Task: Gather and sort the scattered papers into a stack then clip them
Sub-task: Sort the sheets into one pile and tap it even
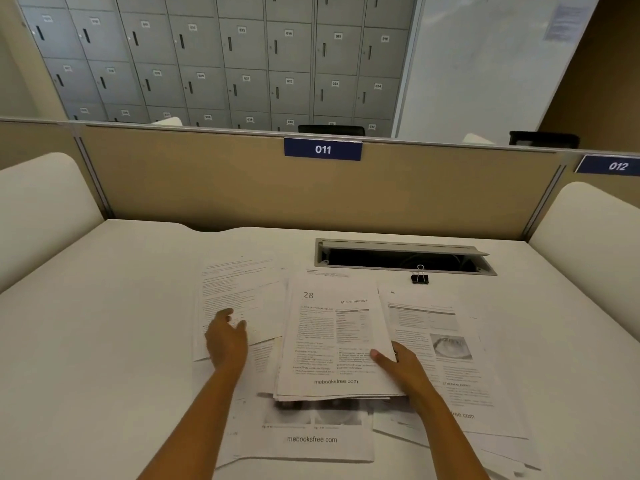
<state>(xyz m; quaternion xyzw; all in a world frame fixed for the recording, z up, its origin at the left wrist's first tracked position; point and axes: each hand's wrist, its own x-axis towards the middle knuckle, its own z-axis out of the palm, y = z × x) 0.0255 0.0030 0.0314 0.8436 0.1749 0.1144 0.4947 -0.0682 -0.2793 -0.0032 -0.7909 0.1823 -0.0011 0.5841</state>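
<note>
The gathered stack of papers (332, 341) lay at the middle of the desk (104, 341), slightly nearer the near edge than the far edge, with a page numbered 28 on top. The right hand (401, 365) grasped the stack at its right edge, with the thumb on the top page and the fingers underneath, out of view. The left hand (227, 341) rested on a loose sheet (239, 292) just left of the stack; its fingers were relaxed and gripped nothing. A second loose sheet (433, 327), printed with a photograph of an eye, lay to the right of the stack and passed under the right hand. A third sheet (311, 438) lay toward the near edge, partly covered by the stack. Further sheets extended toward the near right corner. A black binder clip (419, 277) stood beyond the papers, apart from them, just in front of an open cable hatch (405, 258) set into the desk near the far edge. A tan partition (242, 185) bounded the far edge and carried a blue label (322, 149) reading 011. Grey numbered lockers (242, 57) stood behind the partition.
</note>
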